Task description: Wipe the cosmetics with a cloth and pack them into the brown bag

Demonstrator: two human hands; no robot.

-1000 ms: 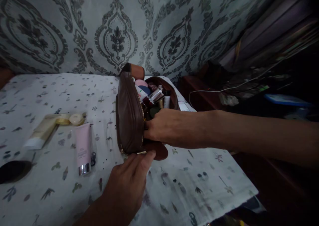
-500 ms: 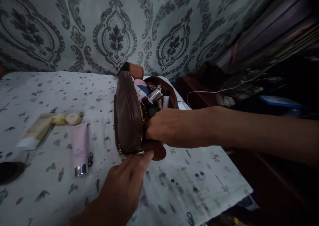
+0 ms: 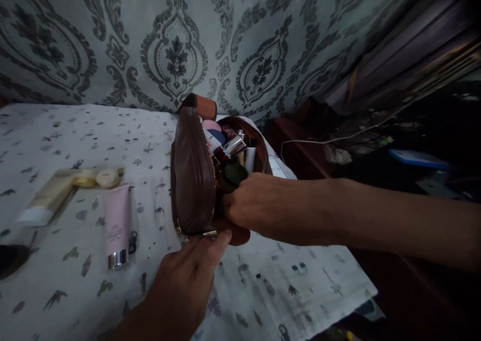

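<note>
A brown zip bag (image 3: 193, 175) stands unzipped on a patterned white cloth. Inside it are a silver-and-dark-red tube (image 3: 230, 149), a white bottle with a black cap (image 3: 250, 156), a pink round item (image 3: 212, 125) and a dark round item (image 3: 233, 173). My right hand (image 3: 259, 203) reaches into the near end of the bag; its fingertips are hidden inside. My left hand (image 3: 191, 266) pinches the bag's near edge by the zipper end, with the thumb on the brown flap.
On the cloth (image 3: 150, 301) to the left lie a pink tube (image 3: 117, 225), a cream tube (image 3: 50, 195), two small round jars (image 3: 107, 177) and a dark object (image 3: 13, 260). Behind rises a patterned wall (image 3: 221, 40). Right of the table, a white cable (image 3: 338, 142) crosses dark clutter.
My right hand has shifted slightly down and towards me, showing more of the dark round item in the bag. My left hand has stayed at the bag's near edge.
</note>
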